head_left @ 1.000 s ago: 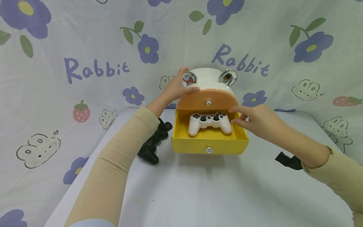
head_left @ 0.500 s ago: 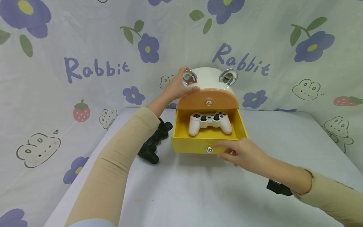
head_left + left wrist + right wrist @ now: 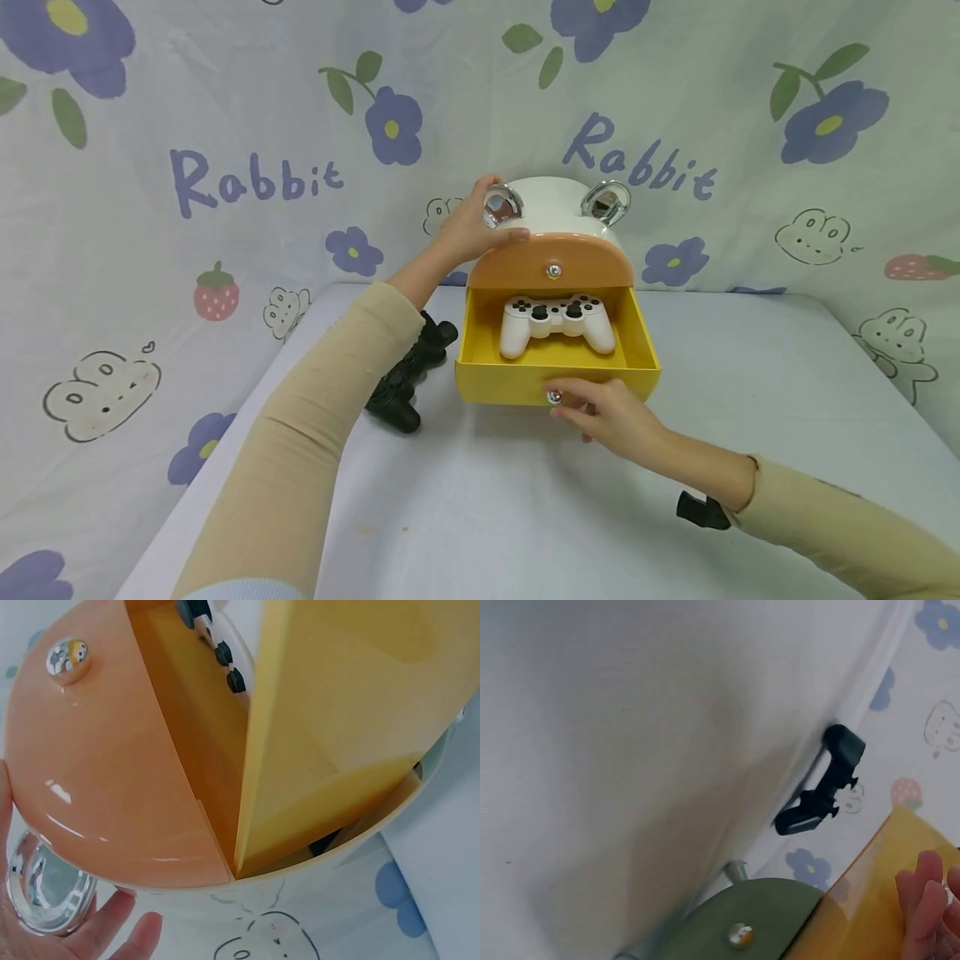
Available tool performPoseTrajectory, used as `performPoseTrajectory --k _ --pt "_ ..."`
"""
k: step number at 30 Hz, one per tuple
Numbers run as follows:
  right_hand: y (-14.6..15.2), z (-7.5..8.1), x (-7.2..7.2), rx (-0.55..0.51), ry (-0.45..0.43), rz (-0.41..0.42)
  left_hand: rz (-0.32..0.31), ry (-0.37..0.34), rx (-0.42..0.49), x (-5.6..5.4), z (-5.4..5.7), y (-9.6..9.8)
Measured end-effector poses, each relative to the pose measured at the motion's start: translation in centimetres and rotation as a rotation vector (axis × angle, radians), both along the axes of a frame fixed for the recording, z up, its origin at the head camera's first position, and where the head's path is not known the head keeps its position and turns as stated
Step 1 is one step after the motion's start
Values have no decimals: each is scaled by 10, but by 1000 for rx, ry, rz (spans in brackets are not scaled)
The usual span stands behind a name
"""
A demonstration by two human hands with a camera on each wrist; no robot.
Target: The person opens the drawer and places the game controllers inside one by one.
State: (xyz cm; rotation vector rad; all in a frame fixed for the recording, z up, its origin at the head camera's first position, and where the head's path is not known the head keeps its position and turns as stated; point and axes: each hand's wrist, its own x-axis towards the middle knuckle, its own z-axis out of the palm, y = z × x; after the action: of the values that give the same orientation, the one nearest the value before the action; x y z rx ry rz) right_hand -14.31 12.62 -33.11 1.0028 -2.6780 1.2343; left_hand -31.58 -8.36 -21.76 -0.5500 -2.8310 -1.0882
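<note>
A small drawer cabinet (image 3: pixel 551 202) with a white domed top, silver ears and an orange upper drawer (image 3: pixel 517 265) stands at the back of the table. My left hand (image 3: pixel 472 229) grips its top left corner around the ear (image 3: pixel 51 889). Below, the yellow drawer (image 3: pixel 497 385) is pulled out, and a white game controller (image 3: pixel 558 321) lies inside. My right hand (image 3: pixel 615 421) pinches the drawer's silver knob (image 3: pixel 554 397) between thumb and index finger. In the right wrist view, those fingers (image 3: pixel 928 907) show before the yellow drawer front.
A black game controller (image 3: pixel 401 383) lies left of the cabinet, partly behind my left forearm. Under the yellow drawer, the right wrist view shows a green drawer (image 3: pixel 761 915) with its own knob. A patterned cloth (image 3: pixel 255 92) hangs behind the white tabletop (image 3: pixel 525 517).
My right hand has moved from the yellow drawer's right side down and left to its front knob. My left hand has stayed on the cabinet's top; the drawer has not visibly moved.
</note>
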Motion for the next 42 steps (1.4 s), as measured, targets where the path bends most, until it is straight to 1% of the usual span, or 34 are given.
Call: performPoseTrajectory --k 3,8,10,12,18,21,24,29,31,35,42 --pt "-1 -6 -5 -22 49 -10 -1 2 5 0 0 -1" --pt "-2 -17 -12 -39 269 10 -1 6 11 0 0 -1" --pt "-2 -19 -13 -44 334 14 -2 6 10 0 0 -1" --pt "-2 -20 -14 -51 363 18 -3 8 9 0 0 -1" --pt "-2 -20 -17 -75 388 15 2 3 7 0 0 -2" --pt "-2 -18 -20 -72 405 13 2 3 5 0 -1 -3" --pt "-2 -17 -27 -58 402 -4 1 4 3 -1 -1 -3" --pt "0 -19 -46 -51 357 -74 -7 6 8 0 -1 -3" --pt "0 -19 -53 -59 340 -89 -8 10 10 1 -1 -3" --pt "-1 -16 -63 -78 273 -91 -14 20 11 1 -1 -3" --pt "-4 -10 -77 -69 146 -104 -23 28 6 1 0 -1"
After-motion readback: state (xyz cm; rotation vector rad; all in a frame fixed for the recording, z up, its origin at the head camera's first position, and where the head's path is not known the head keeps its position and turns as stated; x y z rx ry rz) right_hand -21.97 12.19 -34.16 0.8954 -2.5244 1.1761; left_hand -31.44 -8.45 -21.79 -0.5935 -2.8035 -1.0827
